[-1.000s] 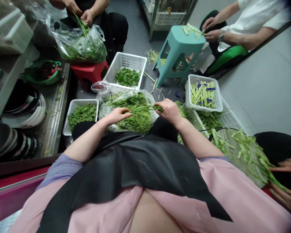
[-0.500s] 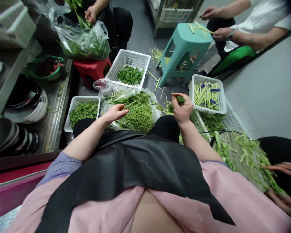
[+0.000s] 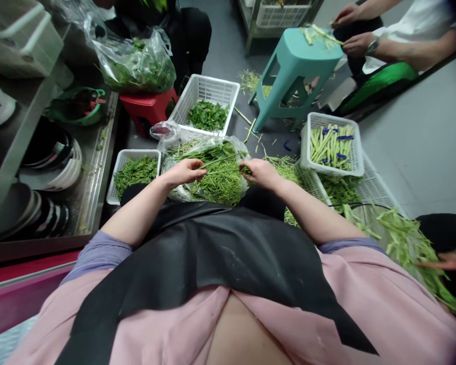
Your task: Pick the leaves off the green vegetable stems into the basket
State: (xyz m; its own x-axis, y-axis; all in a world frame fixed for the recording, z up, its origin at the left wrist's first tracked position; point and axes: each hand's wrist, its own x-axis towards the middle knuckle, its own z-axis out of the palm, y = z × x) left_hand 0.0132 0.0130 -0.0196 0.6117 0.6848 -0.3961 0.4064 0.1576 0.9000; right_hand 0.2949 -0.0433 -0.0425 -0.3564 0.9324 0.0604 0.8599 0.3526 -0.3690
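Note:
My left hand (image 3: 188, 171) is closed on the ends of a few long green vegetable stems (image 3: 218, 161) that stretch rightward. At their other end is my right hand (image 3: 256, 171), closed around a small bunch of green leaves that its fingers partly hide. Both hands are above an open clear plastic bag (image 3: 177, 191) filled with thin green stems (image 3: 222, 185), which sits between my knees. Left of the bag stands a small white basket (image 3: 114, 167) of leafy greens (image 3: 135, 175).
Ahead is a white basket (image 3: 233, 99) with leaves inside, beside a red stool (image 3: 144, 104) bearing a bag of greens. A teal stool (image 3: 294, 58) stands before a co-worker's hands (image 3: 359, 44). Bundled stalks (image 3: 330, 147) fill a basket at right. Steel shelving (image 3: 93, 187) borders the left.
My right hand has moved left and inward, from beside the bag to the leafy ends of the stems. My left hand has stayed nearly in place, still holding stems.

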